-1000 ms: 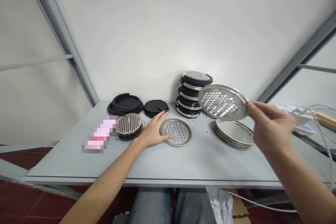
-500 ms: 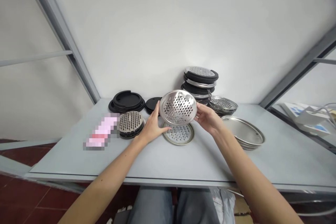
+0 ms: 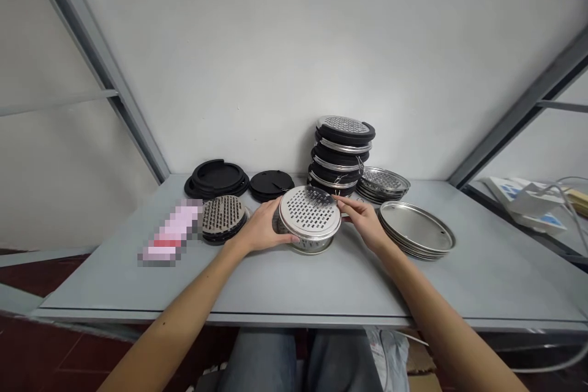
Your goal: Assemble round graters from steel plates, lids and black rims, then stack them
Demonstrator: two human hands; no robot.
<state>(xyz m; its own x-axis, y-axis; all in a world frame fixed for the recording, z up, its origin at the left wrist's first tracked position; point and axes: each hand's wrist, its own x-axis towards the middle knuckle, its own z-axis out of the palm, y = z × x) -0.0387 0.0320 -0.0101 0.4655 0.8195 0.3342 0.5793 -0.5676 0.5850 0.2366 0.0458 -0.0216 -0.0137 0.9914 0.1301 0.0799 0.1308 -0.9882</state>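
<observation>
A round perforated steel disc [image 3: 309, 213] is held low over a second perforated disc [image 3: 313, 245] that lies flat on the grey table [image 3: 294, 282]. My left hand [image 3: 261, 229] grips its left rim, fingers curled round the edge. My right hand [image 3: 362, 219] pinches its right rim. The lifted disc is nearly level and hides most of the one beneath.
A pile of plain steel plates [image 3: 417, 228] lies to the right, perforated discs [image 3: 383, 183] behind it. A tall stack of black-rimmed discs [image 3: 340, 154] stands at the back. Black rings [image 3: 217, 177], a black lid [image 3: 272, 184] and a studded disc [image 3: 223, 216] lie to the left.
My right hand carried the perforated disc from the right to the middle. My left hand took its other rim, and both lowered it over the disc on the table.
</observation>
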